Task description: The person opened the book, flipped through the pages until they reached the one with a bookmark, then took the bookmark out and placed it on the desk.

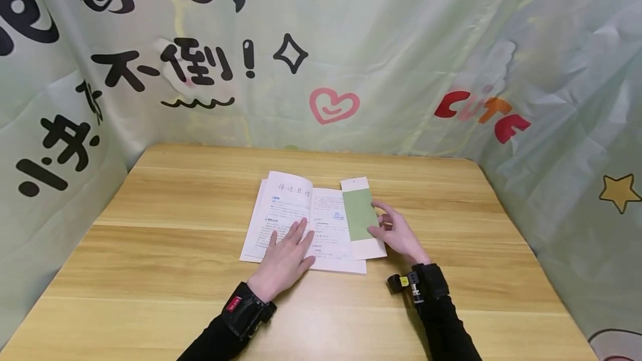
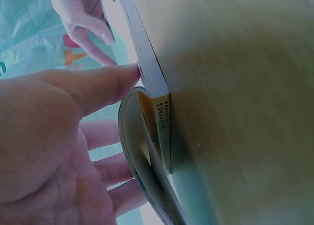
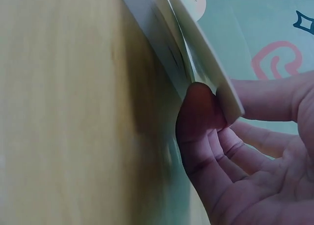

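An open book (image 1: 328, 210) with printed pages lies on the wooden table. My left hand (image 1: 285, 263) rests on its pages near the centre fold, fingers spread and fairly straight. In the left wrist view the thumb touches the book's thick page edge (image 2: 144, 48), and the left-hand pages curve up beside the spine. A green and white card (image 1: 360, 213) lies over the right page, slanting past its outer edge. My right hand (image 1: 398, 233) pinches the card's right edge. In the right wrist view the card (image 3: 213, 63) shows edge-on between thumb and finger, tilted and raised at this side.
The wooden table (image 1: 165, 227) extends around the book on all sides. A pale green printed cloth (image 1: 401, 60) hangs behind it and along both sides. Each wrist carries a black strapped camera, and both sleeves are black.
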Available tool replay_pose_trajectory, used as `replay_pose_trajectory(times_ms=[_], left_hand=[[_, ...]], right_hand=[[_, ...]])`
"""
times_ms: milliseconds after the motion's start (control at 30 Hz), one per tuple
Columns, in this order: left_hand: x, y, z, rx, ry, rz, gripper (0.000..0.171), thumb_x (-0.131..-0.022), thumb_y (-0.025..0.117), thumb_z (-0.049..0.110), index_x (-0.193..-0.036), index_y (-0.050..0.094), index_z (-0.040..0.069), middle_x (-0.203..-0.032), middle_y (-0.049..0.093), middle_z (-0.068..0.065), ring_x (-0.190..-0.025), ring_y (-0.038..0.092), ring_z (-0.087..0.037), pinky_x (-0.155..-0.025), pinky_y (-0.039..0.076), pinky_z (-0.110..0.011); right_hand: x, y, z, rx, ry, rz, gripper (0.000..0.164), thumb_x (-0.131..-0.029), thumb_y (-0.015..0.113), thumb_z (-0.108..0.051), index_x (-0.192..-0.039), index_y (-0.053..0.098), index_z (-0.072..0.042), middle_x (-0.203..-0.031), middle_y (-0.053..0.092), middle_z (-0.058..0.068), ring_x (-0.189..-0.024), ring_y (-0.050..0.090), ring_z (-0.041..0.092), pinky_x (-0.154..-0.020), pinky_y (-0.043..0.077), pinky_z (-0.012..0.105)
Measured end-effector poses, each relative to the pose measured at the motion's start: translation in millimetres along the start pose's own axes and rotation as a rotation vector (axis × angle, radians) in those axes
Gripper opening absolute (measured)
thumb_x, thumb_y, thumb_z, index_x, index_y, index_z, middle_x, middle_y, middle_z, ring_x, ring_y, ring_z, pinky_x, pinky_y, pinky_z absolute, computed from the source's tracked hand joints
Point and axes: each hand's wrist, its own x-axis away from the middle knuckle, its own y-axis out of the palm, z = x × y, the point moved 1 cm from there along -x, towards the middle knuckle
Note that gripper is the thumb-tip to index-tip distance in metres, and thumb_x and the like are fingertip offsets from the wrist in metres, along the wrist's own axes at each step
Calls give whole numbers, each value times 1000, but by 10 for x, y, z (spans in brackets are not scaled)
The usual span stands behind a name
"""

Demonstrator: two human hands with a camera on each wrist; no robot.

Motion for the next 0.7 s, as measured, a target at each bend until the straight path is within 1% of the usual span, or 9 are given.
replay_pose_trajectory(times_ms=[200,433,700], left_hand=[[-2,3,-2,-4,6,1,55,-95,56,34,-139,50,3,-153,30,-19,-138,29,-33,-103,26,-69],[-1,2,-1,-11,11,-4,54,-96,55,34,-140,49,4,-154,29,-18,-138,27,-33,-104,25,-70],[17,8,4,-15,8,-15,54,-96,54,34,-140,49,4,-155,26,-18,-139,25,-33,-104,23,-70]], right_hand=[[6,9,-8,22,-2,9,63,-90,64,-5,-145,35,2,-91,51,16,-78,53,22,-63,46,24],[7,34,-1,61,12,31,59,-90,62,-3,-143,38,2,-89,53,13,-74,53,21,-61,44,26],[16,55,-23,75,41,38,57,-89,63,-4,-142,42,-1,-93,53,13,-77,52,23,-64,44,29]])
